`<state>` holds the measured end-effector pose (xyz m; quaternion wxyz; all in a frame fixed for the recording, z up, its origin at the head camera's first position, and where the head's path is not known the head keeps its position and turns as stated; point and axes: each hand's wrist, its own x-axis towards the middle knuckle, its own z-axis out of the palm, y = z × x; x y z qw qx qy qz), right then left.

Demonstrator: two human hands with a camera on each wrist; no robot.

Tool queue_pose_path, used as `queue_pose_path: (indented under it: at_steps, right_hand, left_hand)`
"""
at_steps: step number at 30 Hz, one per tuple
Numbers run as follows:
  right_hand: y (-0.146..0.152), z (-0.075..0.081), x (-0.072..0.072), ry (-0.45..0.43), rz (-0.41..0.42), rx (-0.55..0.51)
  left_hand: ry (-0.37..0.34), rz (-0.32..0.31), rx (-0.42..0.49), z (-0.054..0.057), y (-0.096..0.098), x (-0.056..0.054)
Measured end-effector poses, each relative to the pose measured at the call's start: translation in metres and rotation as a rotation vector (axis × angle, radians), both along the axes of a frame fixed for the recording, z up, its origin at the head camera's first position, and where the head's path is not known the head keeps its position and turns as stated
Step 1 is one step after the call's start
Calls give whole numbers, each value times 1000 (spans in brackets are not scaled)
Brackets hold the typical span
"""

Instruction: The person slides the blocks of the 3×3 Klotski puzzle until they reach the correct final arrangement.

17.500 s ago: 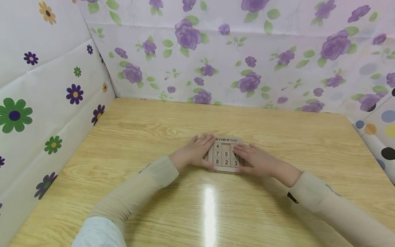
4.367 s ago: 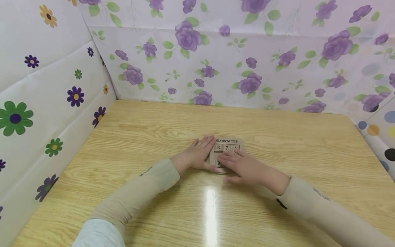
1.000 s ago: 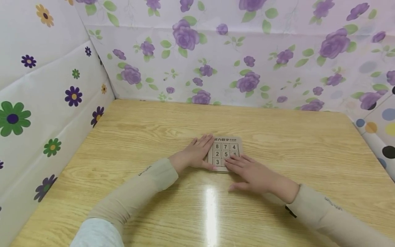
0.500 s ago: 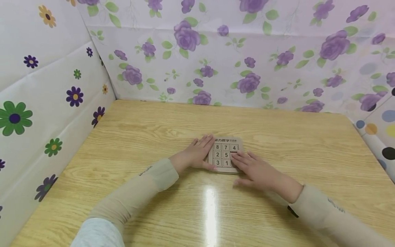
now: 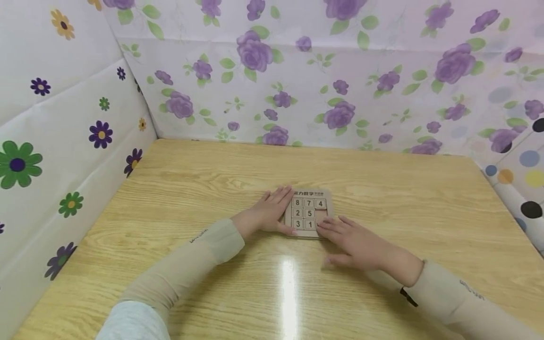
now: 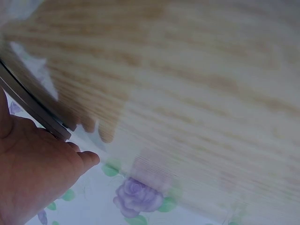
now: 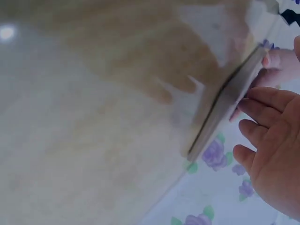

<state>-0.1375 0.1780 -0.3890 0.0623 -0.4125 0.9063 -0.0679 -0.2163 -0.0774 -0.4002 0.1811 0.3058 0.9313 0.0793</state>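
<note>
A wooden number sliding puzzle [image 5: 309,213] lies flat on the table. Its top row reads 8, 7, 4; the middle row shows 2 and 5 beside a bare slot [image 5: 321,216]; 3 and 1 stand at lower left. My left hand [image 5: 271,211] rests along the puzzle's left edge, fingers straight, thumb at the lower left corner. Fingertips of my right hand [image 5: 359,243] touch the lower right slot and hide what is there; its thumb stands apart, near the table. In the right wrist view, the puzzle [image 7: 227,103] appears edge-on beside the straight-ish fingers [image 7: 262,112].
The wood-grain table [image 5: 212,179] extends around the puzzle, with a bright light reflection [image 5: 289,293] near its front. A purple-flowered sheet [image 5: 272,71] hangs behind it. Patterned sheets [image 5: 72,156] stand at the left and right sides.
Within the last second the 6 tile has left the middle right slot and is out of sight at my right fingers, which moved downward. Over earlier frames the tiles were rearranged; my left hand stayed put.
</note>
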Motion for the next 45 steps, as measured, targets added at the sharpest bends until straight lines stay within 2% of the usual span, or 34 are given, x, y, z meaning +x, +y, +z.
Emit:
queue_pose_path:
  at_steps: [8, 13, 17, 27, 32, 39, 45]
  right_hand:
    - [-4, 6, -31, 17, -80, -11]
    - [-8, 3, -41, 18, -83, 20]
    - [-10, 1, -40, 13, -74, 37]
    - [-7, 0, -22, -4, -37, 35]
    - [-6, 1, -18, -37, -30, 25]
    - [-11, 2, -25, -20, -16, 4]
    - [-19, 5, -37, -23, -49, 3]
  left_hand:
    - [9, 0, 2, 0, -1, 1]
    - [16, -8, -7, 0, -1, 1]
    - [18, -10, -8, 0, 0, 1]
    - [4, -14, -11, 1, -1, 1]
    - [-1, -5, -13, 2, -1, 1]
    - [-11, -5, -2, 0, -1, 0]
    - [-1, -8, -11, 1, 0, 0]
